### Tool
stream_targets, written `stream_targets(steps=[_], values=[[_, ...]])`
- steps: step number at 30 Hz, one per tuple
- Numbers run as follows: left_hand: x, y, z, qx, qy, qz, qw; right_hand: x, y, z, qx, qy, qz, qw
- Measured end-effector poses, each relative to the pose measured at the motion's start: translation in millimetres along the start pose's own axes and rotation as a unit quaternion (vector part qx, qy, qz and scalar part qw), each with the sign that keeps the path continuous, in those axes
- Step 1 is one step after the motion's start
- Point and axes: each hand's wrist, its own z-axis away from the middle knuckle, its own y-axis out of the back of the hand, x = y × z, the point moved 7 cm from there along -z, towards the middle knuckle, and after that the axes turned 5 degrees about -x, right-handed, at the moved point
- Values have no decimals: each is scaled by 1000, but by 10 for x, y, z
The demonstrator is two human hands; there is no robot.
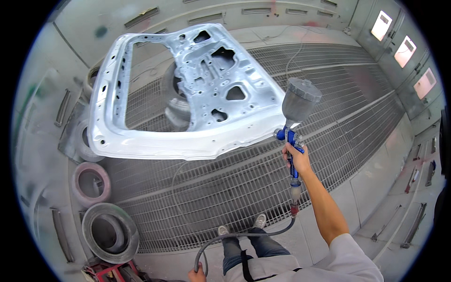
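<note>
My right hand [299, 157] is wrapped round the grip of a blue spray gun [292, 137], out in front of me on the right. A grey paint cup [301, 99] with a lid sits on top of the gun. Down by my left side, my left hand [197, 273] is closed on the grey air hose [235, 235], which runs up to a red coupling under the gun's handle. Beyond the gun lies a car tailgate panel [164, 144], white to pale blue-grey, with a large window opening and several cut-outs. The gun is close to its right corner.
Beneath the panel runs a metal floor grating [225, 188]. Several tyres line the left side, among them a dusty tyre [131, 230] and a pinkish one [107, 183]. A red metal frame [112, 275] stands at lower left. Lit door windows [381, 25] show at upper right.
</note>
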Motion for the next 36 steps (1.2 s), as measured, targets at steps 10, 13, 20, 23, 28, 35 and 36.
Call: stream_targets(steps=[10, 13, 20, 23, 28, 35, 36], values=[[1202, -244, 397, -48, -26, 13, 998, -250, 1057, -133, 182, 69, 35, 980], [1188, -178, 389, -7, -30, 83, 996, -113, 765, -73, 134, 48, 1, 990], [548, 121, 171, 39, 102, 194, 975, 28, -688, 198, -153, -39, -95, 983], [139, 46, -26, 58, 103, 196, 973, -43, -803, 183, -204, -75, -127, 968], [565, -309, 33, 19, 43, 91, 995, 11, 145, -329, -101, -49, -75, 991], [1983, -1659, 907, -59, 43, -118, 990, -156, 2173, -991, 41, -15, 5, 999], [2299, -1891, 1114, -53, -3, -79, 995, -158, 2393, -1056, 46, -14, 10, 999]])
